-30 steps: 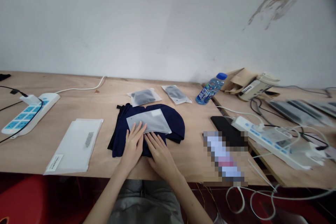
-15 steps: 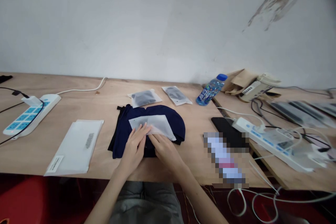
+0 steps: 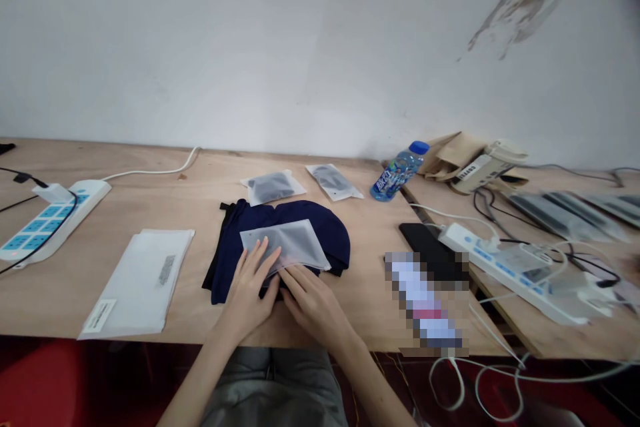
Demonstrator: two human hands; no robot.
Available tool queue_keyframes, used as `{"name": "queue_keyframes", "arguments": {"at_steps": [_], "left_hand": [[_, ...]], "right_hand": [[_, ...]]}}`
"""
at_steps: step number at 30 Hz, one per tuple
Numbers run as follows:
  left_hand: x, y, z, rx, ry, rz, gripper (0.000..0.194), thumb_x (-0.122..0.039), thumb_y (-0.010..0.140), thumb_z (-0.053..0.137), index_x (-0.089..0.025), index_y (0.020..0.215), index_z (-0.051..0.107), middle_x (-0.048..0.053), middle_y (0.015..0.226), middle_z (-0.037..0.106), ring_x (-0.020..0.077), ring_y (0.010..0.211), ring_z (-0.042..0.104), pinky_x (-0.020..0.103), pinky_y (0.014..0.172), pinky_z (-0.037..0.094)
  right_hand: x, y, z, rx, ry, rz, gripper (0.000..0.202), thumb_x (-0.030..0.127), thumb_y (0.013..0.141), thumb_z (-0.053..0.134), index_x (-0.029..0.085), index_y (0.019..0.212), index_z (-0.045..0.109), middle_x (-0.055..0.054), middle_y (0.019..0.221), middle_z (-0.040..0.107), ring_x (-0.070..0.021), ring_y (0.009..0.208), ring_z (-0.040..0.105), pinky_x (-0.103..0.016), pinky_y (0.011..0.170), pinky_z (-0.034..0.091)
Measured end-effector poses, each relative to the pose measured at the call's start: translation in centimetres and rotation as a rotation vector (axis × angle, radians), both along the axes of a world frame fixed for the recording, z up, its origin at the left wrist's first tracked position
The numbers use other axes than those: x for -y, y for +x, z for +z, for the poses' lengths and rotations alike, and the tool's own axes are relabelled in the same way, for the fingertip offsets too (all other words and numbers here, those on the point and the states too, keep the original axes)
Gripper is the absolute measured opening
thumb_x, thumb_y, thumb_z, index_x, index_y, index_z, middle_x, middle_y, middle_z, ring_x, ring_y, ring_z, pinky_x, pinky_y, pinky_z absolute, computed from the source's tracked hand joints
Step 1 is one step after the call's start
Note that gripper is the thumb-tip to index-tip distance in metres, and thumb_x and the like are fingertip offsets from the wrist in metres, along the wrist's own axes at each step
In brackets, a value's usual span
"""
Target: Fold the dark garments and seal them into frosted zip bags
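Note:
A frosted plastic bag (image 3: 295, 245) lies on dark blue folded fabric (image 3: 330, 227) in front of me, and something dark shows through it. My left hand (image 3: 253, 287) rests with spread fingers on the bag's left part. Beside it, my right hand (image 3: 310, 297) has its fingers at the bag's near edge, where a little black material shows; whether they grip the edge is hidden. Two filled frosted packets, one on the left (image 3: 274, 187) and one on the right (image 3: 334, 181), lie beyond the fabric.
White bags (image 3: 140, 280) are stacked on the wooden table (image 3: 205, 327) at left, near a power strip (image 3: 60, 220). To the right are a bottle (image 3: 399, 172), a black phone (image 3: 430, 247), a blurred lit device (image 3: 425, 307), another power strip (image 3: 515, 273) and cables.
My left hand's fingers have spread apart and moved slightly left on the bag. More dark content shows through the bag. The whole view has shifted a little.

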State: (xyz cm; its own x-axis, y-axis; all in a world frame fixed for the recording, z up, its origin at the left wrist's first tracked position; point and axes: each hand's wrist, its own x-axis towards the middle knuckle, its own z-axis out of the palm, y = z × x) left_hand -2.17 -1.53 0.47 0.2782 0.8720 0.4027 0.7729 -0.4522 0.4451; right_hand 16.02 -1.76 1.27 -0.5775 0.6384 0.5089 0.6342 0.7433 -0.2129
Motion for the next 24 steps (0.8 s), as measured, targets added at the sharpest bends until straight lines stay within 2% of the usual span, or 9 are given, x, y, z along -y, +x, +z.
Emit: {"name": "queue_keyframes", "arguments": {"at_steps": [2,4,7,9,11,17,21,24], "left_hand": [[0.3,0.2,0.5,-0.052,0.012,-0.016,0.063,-0.027,0.090,0.051,-0.026,0.149,0.031,0.008,0.159,0.024,0.0268,0.146,0.024,0.053,0.118,0.022],[0.4,0.5,0.7,-0.095,0.013,-0.036,0.070,-0.032,0.087,0.057,-0.026,0.150,0.028,0.009,0.159,0.023,0.0285,0.146,0.023,0.053,0.118,0.023],[-0.3,0.8,0.4,-0.141,0.011,-0.043,0.068,-0.034,0.087,0.058,-0.027,0.149,0.030,0.010,0.159,0.026,0.0290,0.145,0.025,0.053,0.116,0.027],[-0.9,0.8,-0.1,-0.162,0.003,-0.044,0.064,-0.030,0.089,0.057,-0.027,0.148,0.033,0.010,0.156,0.032,0.0284,0.144,0.029,0.053,0.115,0.030],[-1.4,0.7,-0.6,-0.163,-0.012,-0.047,0.061,-0.022,0.087,0.057,-0.026,0.145,0.038,0.010,0.152,0.040,0.0270,0.142,0.034,0.050,0.114,0.035],[-2.0,0.7,-1.7,-0.087,-0.018,-0.016,0.062,0.005,0.073,0.051,-0.024,0.127,0.057,0.006,0.135,0.059,0.0227,0.131,0.050,0.043,0.107,0.046],[-2.2,1.1,-1.2,-0.028,-0.026,0.016,0.058,0.007,0.070,0.050,-0.022,0.118,0.063,0.005,0.125,0.065,0.0221,0.123,0.056,0.042,0.104,0.048],[-2.0,1.6,-0.2,-0.018,-0.044,0.012,0.050,-0.002,0.075,0.056,-0.023,0.119,0.063,0.005,0.127,0.064,0.0241,0.122,0.056,0.045,0.104,0.047]], "right_hand": [[0.9,1.2,-0.9,-0.093,0.091,-0.049,0.052,0.006,0.088,0.050,0.018,0.138,0.047,-0.013,0.127,0.062,-0.0251,0.123,0.056,-0.041,0.100,0.052],[1.3,2.6,-1.8,-0.158,0.142,-0.158,0.052,0.008,0.087,0.055,0.022,0.137,0.049,-0.013,0.126,0.061,-0.0259,0.121,0.057,-0.043,0.098,0.053],[0.4,4.6,-2.2,-0.103,0.038,-0.252,0.053,0.019,0.088,0.060,0.023,0.139,0.047,-0.016,0.140,0.049,-0.0310,0.129,0.049,-0.051,0.101,0.049],[-0.7,5.5,-2.1,-0.036,-0.065,-0.231,0.054,0.026,0.090,0.060,0.022,0.142,0.044,-0.015,0.147,0.042,-0.0323,0.134,0.043,-0.053,0.104,0.046],[-1.8,6.0,-2.0,-0.011,-0.129,-0.206,0.052,0.027,0.092,0.056,0.022,0.142,0.044,-0.014,0.147,0.044,-0.0302,0.133,0.044,-0.051,0.105,0.046],[-3.5,5.9,-3.0,-0.115,-0.184,-0.223,0.034,0.021,0.092,0.053,0.024,0.126,0.057,-0.008,0.131,0.060,-0.0238,0.118,0.058,-0.043,0.100,0.049],[-3.9,4.7,-3.2,-0.262,-0.163,-0.295,0.017,0.016,0.087,0.055,0.023,0.099,0.063,-0.006,0.107,0.068,-0.0216,0.102,0.063,-0.036,0.090,0.053],[-4.1,3.6,-3.0,-0.344,-0.144,-0.346,0.016,0.011,0.084,0.050,0.023,0.086,0.060,-0.004,0.091,0.067,-0.0207,0.088,0.063,-0.034,0.079,0.053]]}}
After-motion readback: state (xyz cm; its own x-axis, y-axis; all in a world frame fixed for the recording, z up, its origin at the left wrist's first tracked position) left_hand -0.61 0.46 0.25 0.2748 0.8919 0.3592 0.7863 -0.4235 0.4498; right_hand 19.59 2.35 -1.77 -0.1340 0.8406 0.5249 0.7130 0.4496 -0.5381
